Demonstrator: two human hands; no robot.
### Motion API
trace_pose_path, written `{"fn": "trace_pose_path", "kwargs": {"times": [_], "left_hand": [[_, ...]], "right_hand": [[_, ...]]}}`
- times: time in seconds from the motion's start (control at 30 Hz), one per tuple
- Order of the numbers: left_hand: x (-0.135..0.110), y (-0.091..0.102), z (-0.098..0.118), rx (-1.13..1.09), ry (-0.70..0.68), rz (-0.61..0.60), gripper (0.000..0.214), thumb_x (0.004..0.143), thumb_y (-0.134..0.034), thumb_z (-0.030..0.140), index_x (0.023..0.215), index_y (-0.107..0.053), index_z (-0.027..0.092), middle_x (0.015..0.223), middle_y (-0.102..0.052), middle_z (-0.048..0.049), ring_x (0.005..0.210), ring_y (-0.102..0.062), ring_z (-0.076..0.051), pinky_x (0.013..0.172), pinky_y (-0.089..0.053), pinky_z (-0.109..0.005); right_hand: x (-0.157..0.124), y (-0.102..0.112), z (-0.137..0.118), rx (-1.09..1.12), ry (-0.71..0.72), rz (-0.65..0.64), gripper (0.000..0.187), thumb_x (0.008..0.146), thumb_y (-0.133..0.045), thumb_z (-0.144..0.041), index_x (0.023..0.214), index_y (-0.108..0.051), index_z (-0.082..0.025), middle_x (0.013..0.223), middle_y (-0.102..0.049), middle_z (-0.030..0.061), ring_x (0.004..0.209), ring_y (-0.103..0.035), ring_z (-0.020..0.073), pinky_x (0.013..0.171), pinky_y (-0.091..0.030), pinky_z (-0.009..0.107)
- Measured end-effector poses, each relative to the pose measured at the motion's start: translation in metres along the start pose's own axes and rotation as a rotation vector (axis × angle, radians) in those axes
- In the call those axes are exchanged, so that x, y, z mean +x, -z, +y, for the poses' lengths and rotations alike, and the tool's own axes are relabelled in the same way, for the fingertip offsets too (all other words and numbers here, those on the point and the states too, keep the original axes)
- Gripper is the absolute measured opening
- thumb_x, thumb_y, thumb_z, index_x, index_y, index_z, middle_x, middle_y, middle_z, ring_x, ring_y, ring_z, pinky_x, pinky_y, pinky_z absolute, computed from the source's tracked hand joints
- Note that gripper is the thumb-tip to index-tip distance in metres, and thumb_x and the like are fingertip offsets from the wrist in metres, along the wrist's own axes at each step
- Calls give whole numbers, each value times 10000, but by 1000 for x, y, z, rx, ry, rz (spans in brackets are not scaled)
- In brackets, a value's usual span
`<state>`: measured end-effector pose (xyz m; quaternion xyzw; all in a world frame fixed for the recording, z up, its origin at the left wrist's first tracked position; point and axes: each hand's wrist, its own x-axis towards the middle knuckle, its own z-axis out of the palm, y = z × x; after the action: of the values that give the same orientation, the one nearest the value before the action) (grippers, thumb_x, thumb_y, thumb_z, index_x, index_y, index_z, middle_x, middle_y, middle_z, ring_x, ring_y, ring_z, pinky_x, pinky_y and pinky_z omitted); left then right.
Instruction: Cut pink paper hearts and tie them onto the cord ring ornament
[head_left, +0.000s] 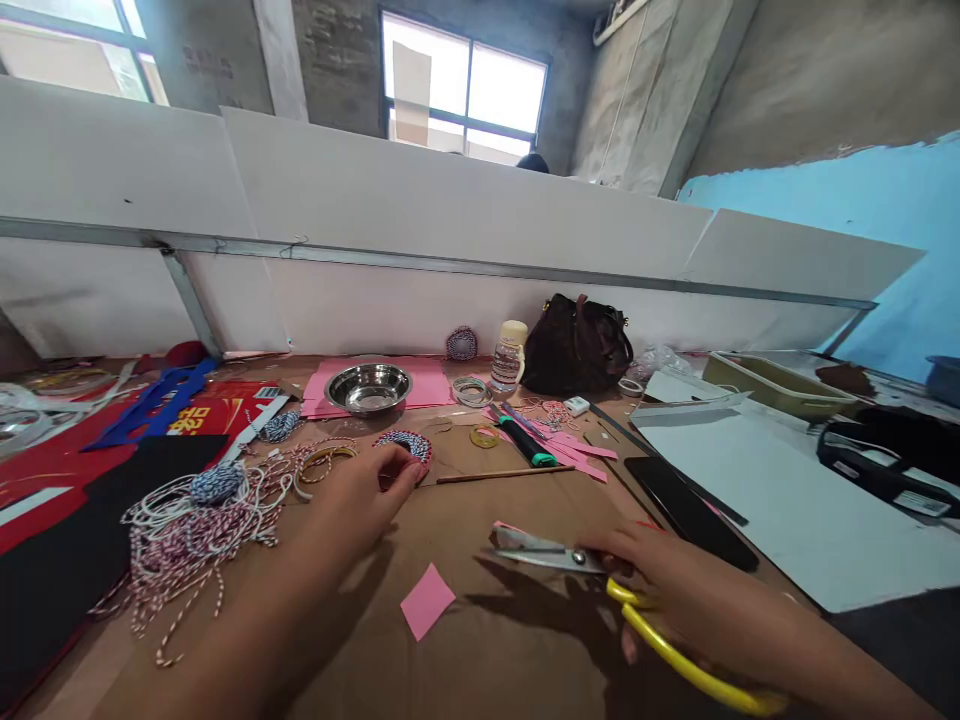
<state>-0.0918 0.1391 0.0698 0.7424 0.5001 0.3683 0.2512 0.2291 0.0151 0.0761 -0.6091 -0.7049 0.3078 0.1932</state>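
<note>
Gripping yellow-handled scissors (pixel 577 558) in the right hand (pixel 660 575), fingers wrapped around the loops, the person has a sliver of pink paper (pixel 510 527) lying along the steel blades. The left hand (pixel 356 495) is loosely curled, its fingertips (pixel 401 470) against a round braided coil (pixel 403 447). Between the hands, a pink paper square (pixel 427 600) lies on brown cardboard (pixel 510 660), with a heap of twisted twine (pixel 195 535) further left.

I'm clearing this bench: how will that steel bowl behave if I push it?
The stainless steel bowl looks thin-walled, so it is probably light for its size. Its polished surface may feel slippery. Resting on the pink paper sheet, it would probably slide with the sheet rather than tip, given its wide, shallow shape.
</note>
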Motion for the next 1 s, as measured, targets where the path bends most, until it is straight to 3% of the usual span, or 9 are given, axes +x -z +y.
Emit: {"fn": "trace_pose_path", "kwargs": {"times": [0.23, 0.33, 0.4, 0.53, 0.63, 0.73, 0.87, 1.0], "left_hand": [[-1, -10, 0, -19, 20, -53, 309, 845, -570, 497, 769, -658, 210, 694, -687, -17, 628, -620, -206, 603, -431, -279], [-1, -15, -6, 34, 13, -95, 328, 857, -527, 509, 781, -640, 211, 727, -693, -21, 681, -647, -215, 638, -463, -294], [-2, -20, -11, 49, 22, -109, 330, 871, -501, 512, 791, -630, 219, 743, -694, -20, 709, -656, -218, 648, -478, -300], [-2, -26, -17, 91, 20, -161, 330, 880, -485, 521, 794, -618, 231, 754, -696, -19, 704, -662, -218, 638, -490, -304], [-1, -24, -17, 97, 24, -135, 343, 885, -476, 535, 802, -624, 236, 768, -710, -33, 725, -676, -233, 669, -492, -327], [0, -18, -15, 108, 42, -92, 338, 871, -499, 537, 819, -637, 233, 789, -726, -44, 746, -683, -245, 693, -488, -340], [1, -12, -10, 130, 66, -111, 335, 854, -493, 523, 830, -636, 221, 816, -735, -54, 744, -683, -242, 682, -482, -334], [1, -11, -7, 150, 76, -139, 340, 859, -474, 511, 836, -636, 213, 817, -729, -50, 761, -685, -241, 689, -468, -332]], "right_hand": [[3, 21, -7, -81, 6, -90, 539, 843, -621, -204, 1371, -600, -314, 1102, -714, 45, 952, -667, 222, 776, -524, 277], [18, 38, 7, -166, -6, 88, 634, 827, -683, -343, 1435, -530, -245, 1240, -669, 88, 1019, -654, 261, 847, -535, 341], [42, 49, 21, -285, -45, 261, 624, 882, -616, -372, 1463, -484, -185, 1260, -662, 127, 1039, -655, 277, 886, -531, 380], [107, 62, 52, -413, -83, 322, 516, 916, -556, -204, 1426, -516, -132, 1373, -611, 150, 1182, -619, 255, 1018, -466, 342], [151, 62, 69, -472, -130, 318, 404, 942, -582, -239, 1339, -594, -169, 1277, -671, 131, 1111, -654, 245, 973, -498, 370], [178, 56, 81, -531, -193, 313, 385, 969, -588, -356, 1308, -589, -172, 1193, -683, 101, 1003, -679, 222, 908, -537, 435], [189, 48, 87, -597, -246, 311, 402, 976, -571, -413, 1292, -587, -166, 1219, -655, 106, 1054, -656, 234, 931, -527, 459], [179, 45, 71, -648, -226, 295, 438, 963, -586, -374, 1329, -562, -135, 1237, -648, 152, 1127, -629, 286, 987, -472, 521]]}}
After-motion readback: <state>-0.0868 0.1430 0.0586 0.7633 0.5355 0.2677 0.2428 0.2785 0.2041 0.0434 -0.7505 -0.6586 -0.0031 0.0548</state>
